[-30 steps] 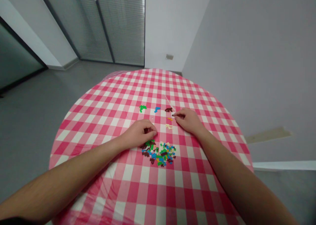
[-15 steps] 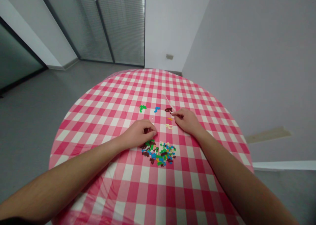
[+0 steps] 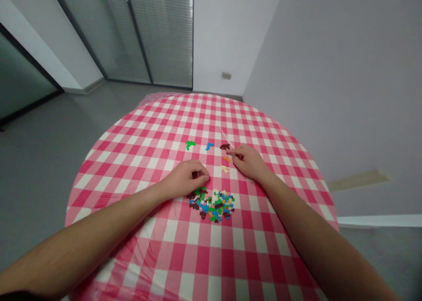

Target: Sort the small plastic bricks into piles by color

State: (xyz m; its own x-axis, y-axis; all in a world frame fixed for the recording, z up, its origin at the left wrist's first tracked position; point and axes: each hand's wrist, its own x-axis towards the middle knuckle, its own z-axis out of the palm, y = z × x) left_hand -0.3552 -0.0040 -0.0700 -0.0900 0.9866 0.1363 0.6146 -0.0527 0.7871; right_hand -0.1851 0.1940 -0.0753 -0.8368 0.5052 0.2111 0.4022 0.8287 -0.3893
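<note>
A mixed heap of small toy building bricks [image 3: 216, 205] in green, blue, brown, yellow and cream lies on the tablecloth. My left hand [image 3: 184, 178] rests at its far left edge, fingers curled and thumb against fingertips; what they hold, if anything, is hidden. With index finger stretched out, my right hand [image 3: 249, 162] reaches the near edge of a small group of brown bricks [image 3: 225, 147]. Its thumb is apart, and nothing shows in the fingers. Near that hand lie yellow bricks [image 3: 227, 159] and cream bricks [image 3: 226, 169]. Farther left are blue bricks [image 3: 209, 146] and green bricks [image 3: 190, 144].
A pink-and-white checked cloth [image 3: 211, 257] covers the round table, wrinkled at the front left. A tiny pale piece [image 3: 203, 159] lies between the groups. Beyond the table stand a glass partition [image 3: 168, 37] and a grey wall [image 3: 329, 72].
My right index finger has straightened and shifted slightly left toward the brown bricks. A small dark piece at its fingertips now lies by that group. My left hand stays in place.
</note>
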